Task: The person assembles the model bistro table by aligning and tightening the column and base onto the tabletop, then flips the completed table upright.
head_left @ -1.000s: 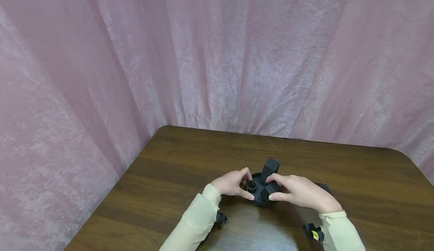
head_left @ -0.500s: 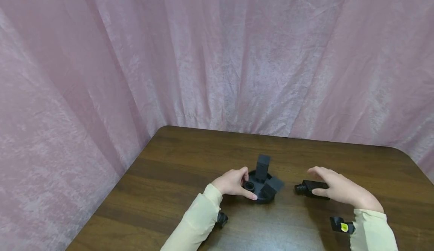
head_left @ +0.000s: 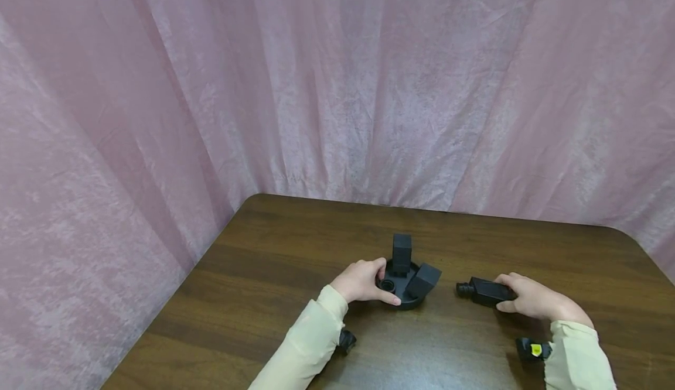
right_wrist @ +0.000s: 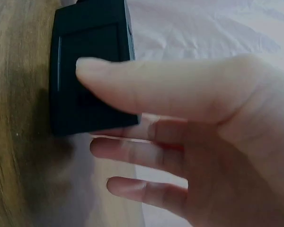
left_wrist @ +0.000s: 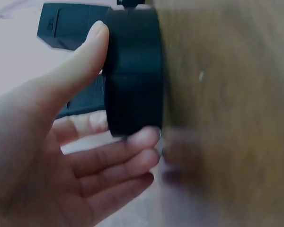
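Observation:
My left hand (head_left: 364, 281) holds the near-left rim of a black round base (head_left: 410, 303), thumb on its side wall and fingers around the far side. Two black rectangular blocks rise from this base, an upright one (head_left: 402, 254) at the back and a tilted one (head_left: 424, 279) at the right. A round threaded socket (head_left: 387, 285) shows beside my left fingers. Further right lies a loose black rectangular block with a ribbed round neck (head_left: 487, 292), neck pointing left. My right hand (head_left: 543, 298) pinches its right end, thumb (right_wrist: 94, 71) across one flat face.
The brown wooden table (head_left: 306, 232) carries everything, with its rounded back edge along a pink curtain (head_left: 337, 85). A black wrist camera (head_left: 345, 341) sits under the left sleeve, another (head_left: 531, 349) with a yellow label beside the right sleeve.
My right hand has left the tilted block on the base, moved right and taken hold of the loose block. The base has shifted slightly left and turned in my left hand.

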Motion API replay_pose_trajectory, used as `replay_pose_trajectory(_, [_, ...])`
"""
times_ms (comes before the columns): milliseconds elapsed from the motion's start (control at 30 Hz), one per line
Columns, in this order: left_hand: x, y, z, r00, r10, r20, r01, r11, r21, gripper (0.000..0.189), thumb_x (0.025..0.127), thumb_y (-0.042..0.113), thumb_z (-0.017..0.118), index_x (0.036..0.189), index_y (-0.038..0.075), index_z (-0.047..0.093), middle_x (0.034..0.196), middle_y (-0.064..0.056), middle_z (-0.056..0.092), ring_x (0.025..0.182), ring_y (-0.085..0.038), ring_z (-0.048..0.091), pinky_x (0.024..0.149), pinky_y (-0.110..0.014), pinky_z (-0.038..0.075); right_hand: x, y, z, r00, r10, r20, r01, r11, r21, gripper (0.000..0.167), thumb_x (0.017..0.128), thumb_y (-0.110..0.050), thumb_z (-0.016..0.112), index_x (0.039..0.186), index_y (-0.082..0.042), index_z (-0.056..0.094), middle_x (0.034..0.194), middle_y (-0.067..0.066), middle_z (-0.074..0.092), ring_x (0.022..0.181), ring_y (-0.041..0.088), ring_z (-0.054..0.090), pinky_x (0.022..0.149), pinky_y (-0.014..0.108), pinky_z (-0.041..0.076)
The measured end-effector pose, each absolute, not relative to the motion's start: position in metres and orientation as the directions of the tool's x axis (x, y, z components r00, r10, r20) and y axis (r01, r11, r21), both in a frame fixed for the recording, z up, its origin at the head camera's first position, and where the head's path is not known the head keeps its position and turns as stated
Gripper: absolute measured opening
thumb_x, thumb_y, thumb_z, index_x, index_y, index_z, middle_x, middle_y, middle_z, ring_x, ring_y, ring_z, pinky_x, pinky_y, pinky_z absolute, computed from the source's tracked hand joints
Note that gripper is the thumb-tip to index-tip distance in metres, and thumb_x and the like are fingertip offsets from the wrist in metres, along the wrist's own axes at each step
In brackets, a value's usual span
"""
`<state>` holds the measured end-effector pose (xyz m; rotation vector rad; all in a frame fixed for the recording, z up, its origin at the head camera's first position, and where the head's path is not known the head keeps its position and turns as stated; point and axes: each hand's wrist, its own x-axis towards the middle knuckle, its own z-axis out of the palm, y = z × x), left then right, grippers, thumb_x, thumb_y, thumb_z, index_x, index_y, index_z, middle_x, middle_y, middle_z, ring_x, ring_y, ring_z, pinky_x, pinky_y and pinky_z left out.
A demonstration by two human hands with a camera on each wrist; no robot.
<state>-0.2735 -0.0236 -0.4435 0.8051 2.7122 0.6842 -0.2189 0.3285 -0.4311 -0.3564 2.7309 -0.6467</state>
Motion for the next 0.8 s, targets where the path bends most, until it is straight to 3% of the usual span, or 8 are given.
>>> replay_pose_trajectory(100, [-0.275,-0.028,-0.442,-0.795,0.601,-0.083,0.485,0.712,0.507,0.044,0.072,0.044,0.083,0.087,0.015,0.053,0.068,0.008,0.049,0.061,-0.005,0.044,0.058,-0.019,0.037,-0.217,0.329,-0.431,-0.921,-0.326,-0.215,-0.199,0.866,-0.459,0.039,0.086,-0.022,0.072,0.113,0.003,0.058,0.101,0.012,0.059,0.085,0.021,0.052,0.070,0.035,0.042])
replay_pose_trajectory(300, [-0.278,-0.033,-0.440,-0.763,0.641,-0.082,0.524,0.688,0.502,0.036,0.076,0.039,0.081,0.090,0.016,0.058,0.070,0.008,0.055,0.062,-0.002,0.049,0.059,-0.017,0.041,-0.209,0.327,-0.424,-0.898,-0.440,-0.007,-0.393,0.808,-0.439,0.022,0.086,-0.027,0.071,0.100,-0.012,0.061,0.087,-0.006,0.050,0.075,-0.002,0.041,0.064,0.021,0.034])
replay_pose_trajectory(533, [-0.276,-0.027,-0.438,-0.734,0.676,-0.073,0.580,0.678,0.451,0.031,0.078,0.040,0.080,0.087,0.017,0.062,0.071,0.009,0.057,0.062,-0.001,0.049,0.060,-0.015,0.042,-0.198,0.315,-0.398,-0.880,-0.465,0.098,-0.462,0.792,-0.399,0.022,0.084,-0.034,0.074,0.099,-0.021,0.063,0.090,-0.012,0.051,0.079,-0.005,0.045,0.066,0.022,0.038])
replay_pose_trajectory(800, [-0.270,-0.019,-0.436,-0.668,0.736,-0.108,0.635,0.640,0.433,0.022,0.084,0.037,0.075,0.088,0.018,0.063,0.068,0.011,0.057,0.059,0.001,0.048,0.058,-0.013,0.040,-0.185,0.301,-0.373,-0.839,-0.507,0.195,-0.542,0.755,-0.368,0.022,0.081,-0.039,0.076,0.095,-0.032,0.061,0.087,-0.021,0.049,0.079,-0.007,0.044,0.066,0.019,0.035])
